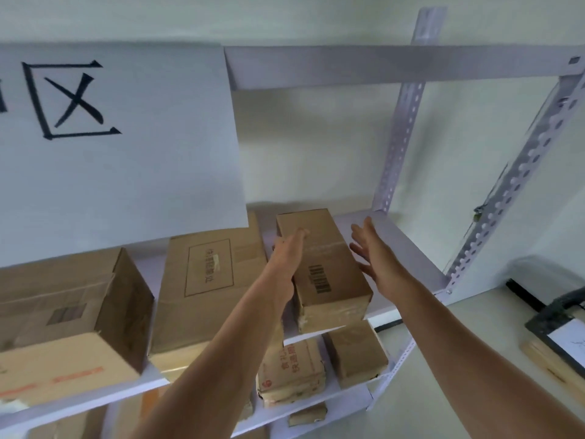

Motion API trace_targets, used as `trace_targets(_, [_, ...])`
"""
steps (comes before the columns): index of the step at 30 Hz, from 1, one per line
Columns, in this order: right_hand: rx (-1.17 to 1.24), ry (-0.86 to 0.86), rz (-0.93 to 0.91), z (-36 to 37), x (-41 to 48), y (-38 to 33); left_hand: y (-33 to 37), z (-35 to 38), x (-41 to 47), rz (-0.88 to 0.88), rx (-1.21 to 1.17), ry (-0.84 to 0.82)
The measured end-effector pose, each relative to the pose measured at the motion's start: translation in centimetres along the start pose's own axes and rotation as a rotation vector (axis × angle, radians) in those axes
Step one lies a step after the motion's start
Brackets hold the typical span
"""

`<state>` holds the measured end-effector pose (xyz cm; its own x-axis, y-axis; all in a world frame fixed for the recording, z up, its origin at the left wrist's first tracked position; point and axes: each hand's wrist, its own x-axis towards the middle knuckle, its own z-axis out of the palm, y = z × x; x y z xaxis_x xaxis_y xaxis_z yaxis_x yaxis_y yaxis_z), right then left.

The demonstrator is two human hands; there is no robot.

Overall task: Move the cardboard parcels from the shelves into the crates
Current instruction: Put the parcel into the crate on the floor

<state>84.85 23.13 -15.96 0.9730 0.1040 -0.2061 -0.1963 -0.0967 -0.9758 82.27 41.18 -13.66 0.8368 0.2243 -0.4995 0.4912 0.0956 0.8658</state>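
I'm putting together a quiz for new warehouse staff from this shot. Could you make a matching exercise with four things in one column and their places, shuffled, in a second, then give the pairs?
Things
1. barcode parcel
2. paper sign
3. red-lettered parcel
4. right hand

Places
A. on the lower shelf
B. between the left hand and the right hand
C. hanging from the top rail
D. open, just right of the barcode parcel

Pairs: 1-B, 2-C, 3-A, 4-D
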Motion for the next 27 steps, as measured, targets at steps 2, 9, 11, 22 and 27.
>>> trace_targets(2, [-0.034, -0.049, 0.083, 0.1, 1.3, 0.1, -0.3, 0.0, 0.3, -0.064, -0.055, 0.010])
trace_targets(9, [-0.101, -0.108, 0.078, -0.5, 2.4, -0.6, -0.7, 0.9, -0.7, 0.053, -0.137, 0.040])
trace_targets(11, [0.007, -0.103, 0.004, -1.2, 2.7, -0.8, -0.2, 1.3, -1.4, 0.162, -0.179, 0.079])
trace_targets(22, [0.275, -0.181, -0.254, -5.0, 1.5, 0.4, -1.9, 3.4, -4.2, 0.312, -0.355, 0.132])
trace_targets(27, [0.254, -0.172, -0.227, -5.9, 0.4, 0.7, -3.3, 3.8, -5.0, 0.298, -0.340, 0.153])
